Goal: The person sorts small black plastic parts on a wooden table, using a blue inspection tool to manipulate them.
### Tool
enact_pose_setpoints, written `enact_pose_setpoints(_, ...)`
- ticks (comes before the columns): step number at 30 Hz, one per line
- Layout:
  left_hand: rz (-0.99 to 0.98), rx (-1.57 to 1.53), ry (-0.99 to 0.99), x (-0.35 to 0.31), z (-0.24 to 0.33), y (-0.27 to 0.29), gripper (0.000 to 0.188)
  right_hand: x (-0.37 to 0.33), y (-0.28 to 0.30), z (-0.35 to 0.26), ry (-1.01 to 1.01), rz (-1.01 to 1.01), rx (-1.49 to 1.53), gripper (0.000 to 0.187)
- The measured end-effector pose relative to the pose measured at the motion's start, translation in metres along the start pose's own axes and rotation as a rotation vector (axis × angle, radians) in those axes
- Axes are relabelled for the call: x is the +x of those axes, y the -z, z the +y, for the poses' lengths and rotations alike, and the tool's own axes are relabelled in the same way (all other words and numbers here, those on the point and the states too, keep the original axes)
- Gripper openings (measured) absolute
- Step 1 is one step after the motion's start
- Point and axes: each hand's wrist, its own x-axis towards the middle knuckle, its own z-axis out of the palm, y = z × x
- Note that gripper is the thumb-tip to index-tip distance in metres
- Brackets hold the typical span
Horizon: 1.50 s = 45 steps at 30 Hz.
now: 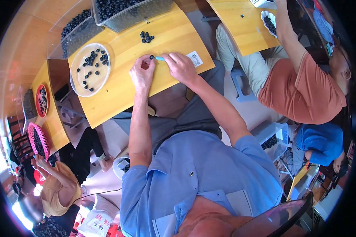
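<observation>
By the near edge of the table, a dark round piece is pinched by the left hand; a turquoise tool is pinched by the right hand, its tip held at the piece.

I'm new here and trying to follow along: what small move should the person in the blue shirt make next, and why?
Probably bring the blue tool lightly against the dark piece: the left hand pinches that piece, and the right hand points the tool at it, the tip touching or very near.
</observation>
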Motion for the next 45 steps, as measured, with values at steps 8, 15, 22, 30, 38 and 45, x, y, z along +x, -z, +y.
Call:
enact_pose_setpoints(8,-0.033,0.045,0.015,-0.002,0.004,0.001,0.02,-0.002,-0.001,0.001,0.011,-0.004,-0.015,0.021)
enact_pose_setpoints(15,-0.003,0.0,0.06,-0.002,0.0,0.0,0.019,-0.003,-0.002,0.001,-0.061,-0.071,-0.039,0.029)
enact_pose_setpoints(22,0.113,-0.225,0.05,-0.005,-0.01,0.01,0.019,-0.002,-0.005,0.002,-0.097,-0.075,-0.067,0.027)
enact_pose_setpoints(30,0.451,0.255,-0.063,0.041,-0.031,0.14,0.023,-0.001,-0.004,0.003,-0.093,-0.071,-0.067,0.027)
enact_pose_setpoints(38,0.012,0.293,-0.267,0.073,0.006,0.079,0.028,0.0,-0.005,0.002,-0.094,-0.056,-0.063,0.027)
enact_pose_setpoints(45,-0.109,0.452,-0.156,0.114,-0.01,-0.005,0.044,0.0,-0.005,0.0,-0.1,-0.048,-0.061,0.026)
